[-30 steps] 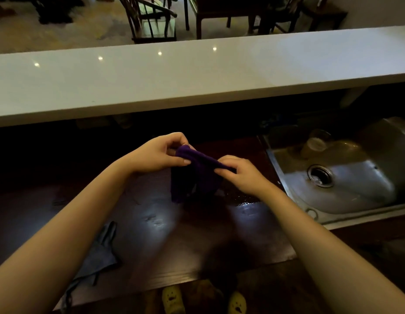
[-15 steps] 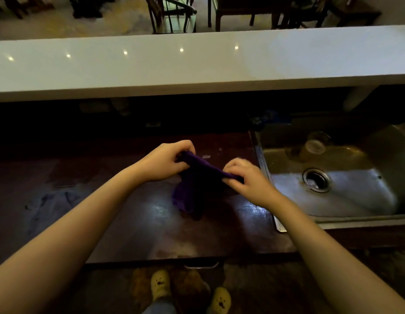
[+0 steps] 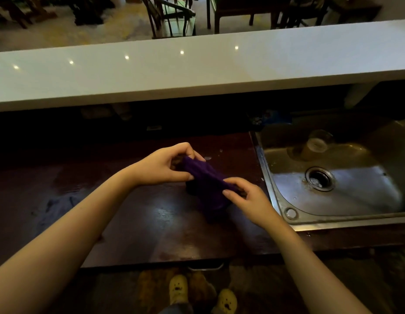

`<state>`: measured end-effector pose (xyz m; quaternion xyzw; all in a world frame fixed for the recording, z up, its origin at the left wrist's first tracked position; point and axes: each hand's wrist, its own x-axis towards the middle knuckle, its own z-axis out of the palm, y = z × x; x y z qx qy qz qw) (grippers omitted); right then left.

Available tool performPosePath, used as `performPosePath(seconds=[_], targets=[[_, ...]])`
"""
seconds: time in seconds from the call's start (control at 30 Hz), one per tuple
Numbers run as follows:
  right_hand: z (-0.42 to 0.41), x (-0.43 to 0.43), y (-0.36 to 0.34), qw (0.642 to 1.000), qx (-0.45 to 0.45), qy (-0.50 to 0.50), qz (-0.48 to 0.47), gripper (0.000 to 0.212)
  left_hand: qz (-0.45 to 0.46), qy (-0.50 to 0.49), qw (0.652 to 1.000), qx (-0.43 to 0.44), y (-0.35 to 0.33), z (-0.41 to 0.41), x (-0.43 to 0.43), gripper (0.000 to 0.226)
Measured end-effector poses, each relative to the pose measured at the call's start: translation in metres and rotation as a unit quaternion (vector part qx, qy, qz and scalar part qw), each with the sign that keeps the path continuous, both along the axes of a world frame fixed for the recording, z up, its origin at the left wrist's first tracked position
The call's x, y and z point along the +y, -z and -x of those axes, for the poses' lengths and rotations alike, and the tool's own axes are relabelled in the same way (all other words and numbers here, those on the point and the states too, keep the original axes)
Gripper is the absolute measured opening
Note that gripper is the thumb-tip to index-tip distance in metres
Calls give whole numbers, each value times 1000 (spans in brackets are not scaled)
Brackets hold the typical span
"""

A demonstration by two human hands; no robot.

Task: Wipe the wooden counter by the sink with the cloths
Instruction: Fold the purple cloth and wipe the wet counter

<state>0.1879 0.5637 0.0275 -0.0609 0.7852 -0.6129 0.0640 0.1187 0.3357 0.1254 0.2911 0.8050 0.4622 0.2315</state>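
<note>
arms: bare, no sleeves | feet: yellow slippers (image 3: 226, 301) with face print | legs: blue trousers (image 3: 174, 310)

purple cloth (image 3: 206, 177): soft, matt fabric
wooden counter (image 3: 151, 223): dark wood, glossy, wet sheen
sink (image 3: 346, 196): brushed metal, right of the counter
ledge (image 3: 197, 71): white, smooth, glossy, behind the counter

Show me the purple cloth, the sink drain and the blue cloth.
purple cloth (image 3: 208, 180), head view, its stretched middle.
sink drain (image 3: 319, 178), head view, its centre.
blue cloth (image 3: 54, 211), head view, its crumpled middle.
</note>
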Motion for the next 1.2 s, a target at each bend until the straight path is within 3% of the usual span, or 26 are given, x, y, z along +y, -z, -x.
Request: performPosePath(seconds=[0.23,0.43,0.57,0.67,0.73,0.9,0.97,1.1,1.2], targets=[[9,-25,6,989,-94,70,90,21,1,6,1000,19,-5,6,-5,25],[21,-44,8,993,-78,80,40,49,40,36,995,79,-3,8,-9,19],[33,-54,2,984,-16,150,-98,18,62,34,992,105,-3,9,-19,17],[28,-49,-8,974,30,200,-101,11,90,1,988,128,-1,13,-33,20],[20,-42,-19,979,46,179,-88,13,98,-23,987,123,1,13,-40,24],[2,-22,-49,996,-79,25,19,24,-2,-79,996,-46,9,7,-42,28],[-2,-13,-56,992,-122,-18,-37,28,-43,-93,987,-124,13,0,-37,26],[-8,1,-62,964,-67,-24,-255,10,-93,-94,963,-233,28,-18,-20,29],[-7,19,-60,953,-91,6,-290,12,-106,-118,948,-275,48,-26,0,28]])
